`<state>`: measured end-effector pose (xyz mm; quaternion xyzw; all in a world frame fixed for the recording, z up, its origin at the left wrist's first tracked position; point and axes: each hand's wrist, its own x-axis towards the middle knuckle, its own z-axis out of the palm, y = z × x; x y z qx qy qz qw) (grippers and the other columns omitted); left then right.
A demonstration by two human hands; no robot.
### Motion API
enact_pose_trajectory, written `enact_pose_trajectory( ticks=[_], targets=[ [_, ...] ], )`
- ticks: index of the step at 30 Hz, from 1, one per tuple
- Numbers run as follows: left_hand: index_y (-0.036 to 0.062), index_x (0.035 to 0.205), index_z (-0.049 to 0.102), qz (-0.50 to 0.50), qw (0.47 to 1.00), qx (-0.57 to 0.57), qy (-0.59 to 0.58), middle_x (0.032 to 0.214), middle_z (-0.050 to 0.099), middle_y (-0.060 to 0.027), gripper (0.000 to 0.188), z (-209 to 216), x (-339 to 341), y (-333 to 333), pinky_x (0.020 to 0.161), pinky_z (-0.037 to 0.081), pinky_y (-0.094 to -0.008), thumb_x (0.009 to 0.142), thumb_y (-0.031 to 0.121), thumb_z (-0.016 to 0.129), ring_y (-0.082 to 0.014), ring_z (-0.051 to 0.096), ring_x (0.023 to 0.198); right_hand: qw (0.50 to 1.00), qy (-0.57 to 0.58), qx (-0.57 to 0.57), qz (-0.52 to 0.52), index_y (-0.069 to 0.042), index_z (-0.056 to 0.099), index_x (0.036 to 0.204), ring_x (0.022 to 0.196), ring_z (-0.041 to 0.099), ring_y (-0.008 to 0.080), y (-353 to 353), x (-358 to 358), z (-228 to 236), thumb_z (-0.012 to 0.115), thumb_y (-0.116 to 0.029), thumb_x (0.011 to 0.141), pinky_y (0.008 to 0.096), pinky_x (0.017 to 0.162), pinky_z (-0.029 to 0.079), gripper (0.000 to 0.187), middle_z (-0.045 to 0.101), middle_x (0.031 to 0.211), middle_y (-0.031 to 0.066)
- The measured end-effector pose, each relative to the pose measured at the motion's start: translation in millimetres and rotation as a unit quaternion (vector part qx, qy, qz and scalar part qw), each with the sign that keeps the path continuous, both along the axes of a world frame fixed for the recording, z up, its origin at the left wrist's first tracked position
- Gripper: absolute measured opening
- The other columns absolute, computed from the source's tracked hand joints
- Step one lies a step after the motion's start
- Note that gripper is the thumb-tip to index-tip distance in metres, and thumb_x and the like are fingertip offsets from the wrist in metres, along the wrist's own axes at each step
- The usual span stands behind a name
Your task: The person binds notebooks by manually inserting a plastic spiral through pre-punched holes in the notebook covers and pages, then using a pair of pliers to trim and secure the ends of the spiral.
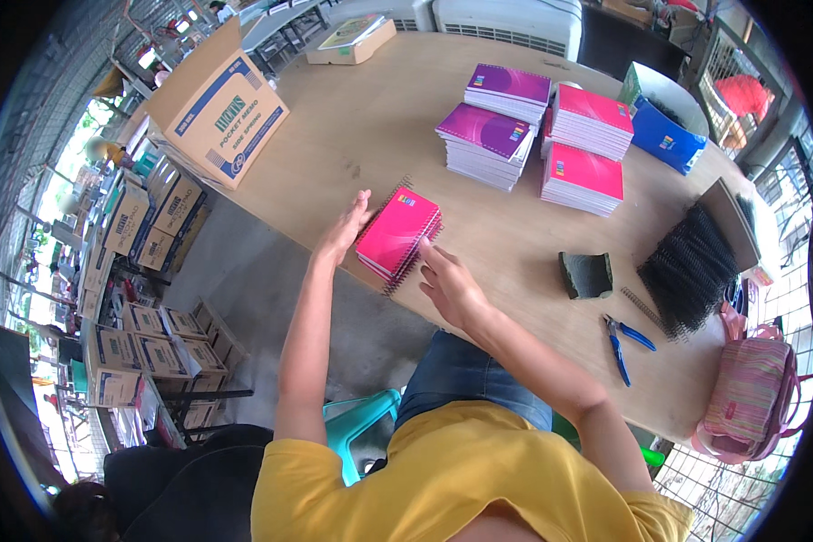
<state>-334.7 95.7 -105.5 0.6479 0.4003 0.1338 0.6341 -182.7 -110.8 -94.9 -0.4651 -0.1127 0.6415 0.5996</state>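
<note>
In front of me near the table's front edge lies a small stack of pink spiral notebooks, with dark wire coils along its long sides. My left hand is held flat on edge beside the stack's left side, fingers stretched out. At the right side, my right hand has its fingers extended, their tips at or very near the coil edge. Whether either hand presses on the stack is hard to tell. Neither is wrapped around anything. Farther off stand purple notebook stacks and pink notebook stacks.
A bundle of black wire coils lies at the right, near blue-handled pliers and a dark green curved block. A blue box stands behind, a striped pouch at the right edge. A large cardboard carton stands at left.
</note>
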Motion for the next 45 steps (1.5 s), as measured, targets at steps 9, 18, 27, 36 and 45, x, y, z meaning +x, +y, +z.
enact_pose_trajectory(
  ticks=[9,18,27,36,45],
  targets=[
    [0.0078,0.162,0.013,0.049,0.994,-0.039,-0.092,0.166,0.016,-0.0246,0.091,-14.0,-30.0,-10.4,0.124,0.019,-0.0437,0.100,0.067,0.043,-0.0295,0.022,0.154,0.996,-0.080,0.045,0.018,0.003,0.043,0.146,0.134,0.049,0.0296,22.9,-20.6,6.6,0.060,-0.059,0.096,0.0396,0.115,0.035,0.081,0.052,0.146,0.0153],
    [-0.0010,0.159,0.001,0.357,0.827,-0.279,-0.332,0.157,0.024,-0.0269,0.095,19.2,-36.4,-137.6,0.120,0.026,-0.0467,0.100,0.052,0.055,-0.0384,0.029,0.146,0.794,-0.570,0.022,0.209,0.009,0.059,0.130,0.122,0.060,0.0417,93.2,84.2,30.3,0.042,-0.077,0.093,0.0455,0.103,0.048,0.095,0.065,0.120,0.0320],
    [-0.0139,0.146,0.021,0.254,0.863,-0.282,-0.332,0.145,0.042,-0.0244,0.085,12.5,-29.1,-127.4,0.116,0.035,-0.0476,0.104,0.057,0.041,-0.0369,0.041,0.137,0.760,-0.590,-0.008,0.274,0.009,0.069,0.117,0.120,0.061,0.0434,110.0,66.2,37.3,0.030,-0.081,0.093,0.0477,0.102,0.048,0.101,0.067,0.118,0.0314],
    [-0.0011,0.160,0.009,0.189,0.959,0.164,-0.134,0.163,0.026,-0.0196,0.093,41.0,-35.1,-98.5,0.123,0.020,-0.0435,0.097,0.029,0.068,-0.0261,0.025,0.152,0.928,-0.360,0.025,-0.091,0.001,0.038,0.153,0.138,0.047,0.0359,47.6,58.4,-8.4,0.065,-0.065,0.088,0.0449,0.109,0.042,0.097,0.052,0.144,0.0286],
    [0.0079,0.160,0.024,-0.063,0.990,0.127,0.014,0.164,0.029,-0.0141,0.066,-1.1,-1.6,-47.6,0.122,0.023,-0.0345,0.104,0.018,0.058,-0.0225,0.030,0.150,0.969,-0.175,0.159,-0.077,0.006,0.017,0.157,0.155,0.014,0.0308,38.8,-6.0,-65.6,0.062,-0.028,0.099,0.0359,0.125,0.016,0.081,0.014,0.166,0.0240]
  ],
)
